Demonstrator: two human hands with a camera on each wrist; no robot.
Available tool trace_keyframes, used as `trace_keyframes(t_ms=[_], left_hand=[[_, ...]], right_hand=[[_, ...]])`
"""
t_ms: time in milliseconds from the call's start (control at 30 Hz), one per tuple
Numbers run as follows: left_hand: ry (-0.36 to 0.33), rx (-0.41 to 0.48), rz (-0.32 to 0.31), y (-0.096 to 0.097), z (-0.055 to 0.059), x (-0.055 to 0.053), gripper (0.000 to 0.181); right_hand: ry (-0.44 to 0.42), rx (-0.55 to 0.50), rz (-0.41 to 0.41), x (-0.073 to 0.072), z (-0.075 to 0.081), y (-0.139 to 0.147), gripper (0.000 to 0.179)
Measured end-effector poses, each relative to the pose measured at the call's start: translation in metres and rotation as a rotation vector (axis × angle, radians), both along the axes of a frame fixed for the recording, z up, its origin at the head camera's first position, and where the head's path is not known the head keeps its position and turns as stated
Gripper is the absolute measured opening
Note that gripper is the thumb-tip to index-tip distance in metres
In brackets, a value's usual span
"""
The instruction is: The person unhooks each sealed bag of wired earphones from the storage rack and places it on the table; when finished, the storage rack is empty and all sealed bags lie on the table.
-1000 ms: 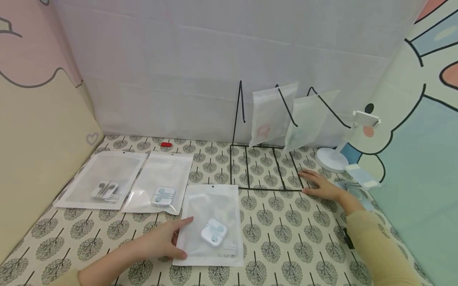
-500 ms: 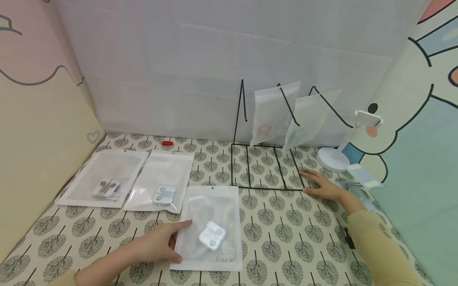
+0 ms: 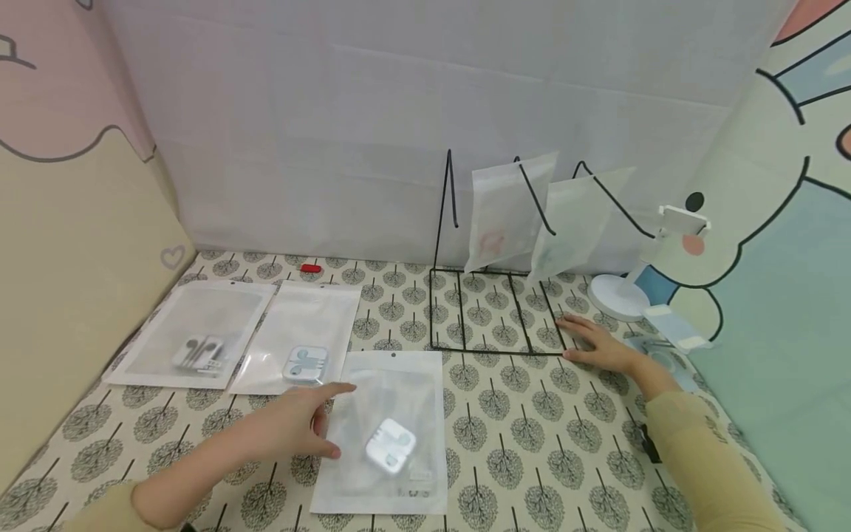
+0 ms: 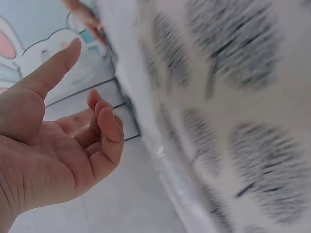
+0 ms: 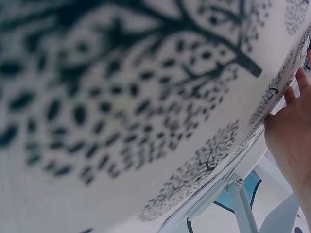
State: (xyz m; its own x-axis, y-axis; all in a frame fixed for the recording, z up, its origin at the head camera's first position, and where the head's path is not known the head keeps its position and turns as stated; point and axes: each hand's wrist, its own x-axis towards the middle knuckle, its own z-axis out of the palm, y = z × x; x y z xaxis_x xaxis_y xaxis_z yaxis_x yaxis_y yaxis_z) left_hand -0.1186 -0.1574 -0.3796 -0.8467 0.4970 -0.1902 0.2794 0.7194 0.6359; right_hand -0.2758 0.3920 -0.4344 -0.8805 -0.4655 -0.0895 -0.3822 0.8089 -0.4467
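Observation:
My left hand [image 3: 302, 421] hovers at the left edge of a frosted zip bag [image 3: 399, 391] holding a white earphone case [image 3: 390, 445]. In the left wrist view its thumb [image 4: 56, 68] is extended, the other fingers are loosely bent, and nothing is between them. Two similar bags lie behind it: a middle bag [image 3: 312, 307] with an earphone case [image 3: 306, 364], and a left bag [image 3: 219, 307] with earphones [image 3: 197, 352]. My right hand [image 3: 601, 351] rests at the front right corner of the black wire rack [image 3: 495, 352], holding nothing.
Two frosted bags, one with something pinkish [image 3: 512, 199] and a plainer bag [image 3: 578, 214], stand upright between the rack's wires. A white phone stand [image 3: 618, 295] is right of the rack, with a pale blue stand [image 3: 677, 329] nearer. A small red object [image 3: 310, 268] lies at the back.
The front bag has slid slightly toward me and to the left. My left hand has let go of its edge and moved up a little. The right hand stays at the rack.

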Motion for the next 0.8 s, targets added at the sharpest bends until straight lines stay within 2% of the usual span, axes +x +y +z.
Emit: trace_keyframes(t_ms=[167, 333, 433, 567, 633, 800], left_hand=[[0.1, 0.038, 0.031, 0.011, 0.022, -0.039, 0.087], [0.148, 0.103, 0.044, 0.032, 0.03, -0.085, 0.086], [0.143, 0.147, 0.047, 0.047, 0.027, -0.113, 0.085], [0.109, 0.178, 0.038, 0.065, 0.015, -0.143, 0.084], [0.095, 0.191, 0.023, 0.071, 0.008, -0.155, 0.084], [0.128, 0.152, -0.023, 0.085, -0.011, -0.177, 0.088]], right_hand=[[-0.006, 0.003, -0.001, -0.001, -0.002, 0.001, 0.069], [0.002, -0.001, 0.01, -0.002, -0.004, 0.002, 0.069], [0.015, -0.005, 0.015, -0.003, -0.004, 0.002, 0.069], [0.012, -0.005, 0.01, -0.002, -0.004, 0.002, 0.069], [0.008, -0.006, 0.01, -0.001, -0.003, 0.002, 0.069], [0.004, -0.007, 0.006, -0.001, -0.002, 0.002, 0.068]])
